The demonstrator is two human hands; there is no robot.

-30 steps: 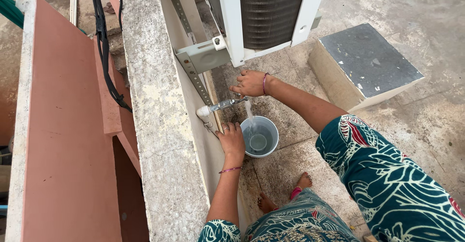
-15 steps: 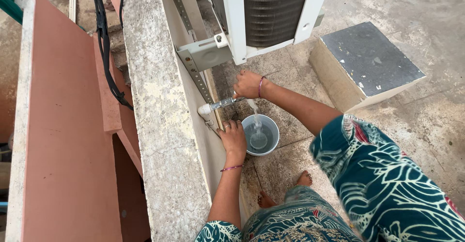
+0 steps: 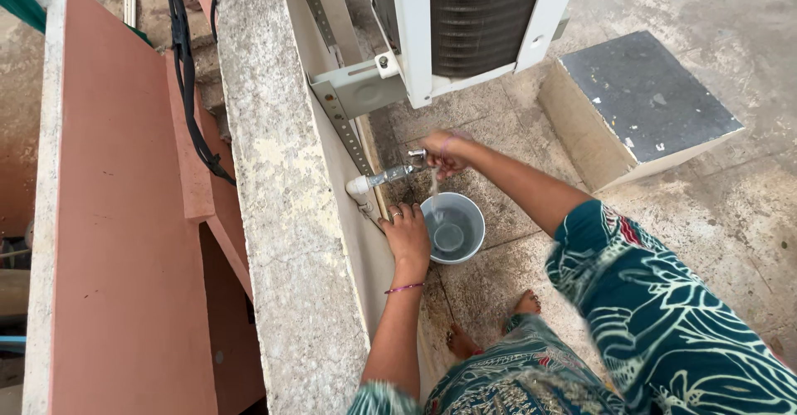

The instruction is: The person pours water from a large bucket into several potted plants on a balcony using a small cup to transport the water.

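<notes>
Shiny metal tap (image 3: 397,172); smooth plastic bucket (image 3: 453,228); rough concrete wall (image 3: 274,174).
</notes>
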